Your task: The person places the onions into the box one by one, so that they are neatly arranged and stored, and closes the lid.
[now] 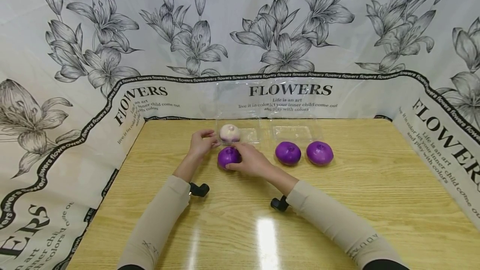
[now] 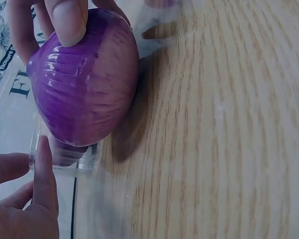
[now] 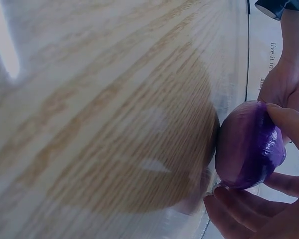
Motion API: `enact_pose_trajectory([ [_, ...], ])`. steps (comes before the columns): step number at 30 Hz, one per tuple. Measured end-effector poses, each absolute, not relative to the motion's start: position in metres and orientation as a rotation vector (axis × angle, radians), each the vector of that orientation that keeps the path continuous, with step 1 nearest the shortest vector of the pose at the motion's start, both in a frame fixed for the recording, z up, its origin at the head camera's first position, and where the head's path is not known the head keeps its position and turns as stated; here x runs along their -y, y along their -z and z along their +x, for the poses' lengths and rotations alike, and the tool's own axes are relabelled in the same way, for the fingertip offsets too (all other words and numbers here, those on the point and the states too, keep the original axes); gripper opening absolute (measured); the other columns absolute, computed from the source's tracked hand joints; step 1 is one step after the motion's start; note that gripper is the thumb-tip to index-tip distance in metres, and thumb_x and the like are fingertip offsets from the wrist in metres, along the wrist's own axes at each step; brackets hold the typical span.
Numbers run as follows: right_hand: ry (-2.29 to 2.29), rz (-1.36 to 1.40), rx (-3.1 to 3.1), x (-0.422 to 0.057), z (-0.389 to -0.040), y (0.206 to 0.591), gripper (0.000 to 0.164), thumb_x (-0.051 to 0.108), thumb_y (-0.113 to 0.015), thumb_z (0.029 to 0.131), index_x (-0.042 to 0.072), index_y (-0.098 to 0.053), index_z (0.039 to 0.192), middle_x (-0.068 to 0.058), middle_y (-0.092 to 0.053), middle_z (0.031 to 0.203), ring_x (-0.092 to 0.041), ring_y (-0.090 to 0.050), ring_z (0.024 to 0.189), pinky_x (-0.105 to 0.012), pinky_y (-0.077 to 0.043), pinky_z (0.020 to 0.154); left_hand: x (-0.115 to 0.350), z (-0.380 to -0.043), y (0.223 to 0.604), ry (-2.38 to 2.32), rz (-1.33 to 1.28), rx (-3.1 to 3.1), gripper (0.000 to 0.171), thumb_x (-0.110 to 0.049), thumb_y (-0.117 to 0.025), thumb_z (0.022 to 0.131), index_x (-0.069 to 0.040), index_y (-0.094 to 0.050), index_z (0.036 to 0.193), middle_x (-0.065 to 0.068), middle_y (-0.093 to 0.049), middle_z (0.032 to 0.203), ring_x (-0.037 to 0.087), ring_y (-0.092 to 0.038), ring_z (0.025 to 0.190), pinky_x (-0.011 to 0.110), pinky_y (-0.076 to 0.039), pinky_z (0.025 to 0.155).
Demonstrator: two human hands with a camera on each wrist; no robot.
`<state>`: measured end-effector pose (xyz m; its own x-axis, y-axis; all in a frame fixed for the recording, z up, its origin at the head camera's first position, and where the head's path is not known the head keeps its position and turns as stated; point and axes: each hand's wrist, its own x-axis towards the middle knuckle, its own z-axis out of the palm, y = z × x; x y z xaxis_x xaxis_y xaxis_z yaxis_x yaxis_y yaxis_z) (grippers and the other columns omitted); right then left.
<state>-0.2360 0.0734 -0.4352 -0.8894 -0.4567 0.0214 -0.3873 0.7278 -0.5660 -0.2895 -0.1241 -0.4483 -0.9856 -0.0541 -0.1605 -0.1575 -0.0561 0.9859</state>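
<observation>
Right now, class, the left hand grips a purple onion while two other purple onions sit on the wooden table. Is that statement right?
Not quite: the right hand, not the left hand, grips the purple onion, as the head view shows. The two other purple onions do sit on the wooden table.

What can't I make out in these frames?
Head view: the right side of the held purple onion, hidden by the right grip.
Left wrist view: most of the boxed onion, behind the held purple onion.
Right wrist view: much of the left grip, behind that onion.
Head view: upper left arm and right arm, cut off by the bottom edge.
</observation>
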Motion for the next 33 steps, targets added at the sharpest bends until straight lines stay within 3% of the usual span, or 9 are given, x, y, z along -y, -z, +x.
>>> enact_pose_trajectory([
  [12,0.965,-0.75,-2.755,-0.072,-0.238,0.434,0.069,0.029,-0.083,0.089,0.001,-0.051,0.144,-0.02,-0.062,0.135,-0.036,-0.058,0.126,-0.048,-0.05,0.111,0.124,-0.29,0.449,-2.22,-0.226,-2.115,0.044,0.012,-0.059,0.096,0.013,-0.051,0.139,0.019,-0.053,0.118,0.025,-0.066,0.09,0.032,-0.064,0.089],
  [26,1.052,-0.768,-2.705,-0.076,-0.233,0.428,0.072,0.028,-0.083,0.088,0.0,-0.05,0.146,-0.021,-0.06,0.139,-0.035,-0.058,0.127,-0.048,-0.05,0.112,0.124,-0.291,0.451,-2.245,-0.22,-2.12,0.043,0.014,-0.059,0.094,0.015,-0.052,0.137,0.02,-0.053,0.115,0.026,-0.064,0.091,0.032,-0.064,0.088],
  [33,1.159,-0.745,-2.642,-0.088,-0.229,0.418,0.071,0.028,-0.082,0.089,0.003,-0.05,0.147,-0.019,-0.061,0.137,-0.033,-0.062,0.123,-0.045,-0.056,0.105,0.124,-0.291,0.45,-2.238,-0.228,-2.123,0.042,0.013,-0.059,0.095,0.014,-0.053,0.137,0.018,-0.053,0.114,0.024,-0.065,0.088,0.032,-0.064,0.088],
])
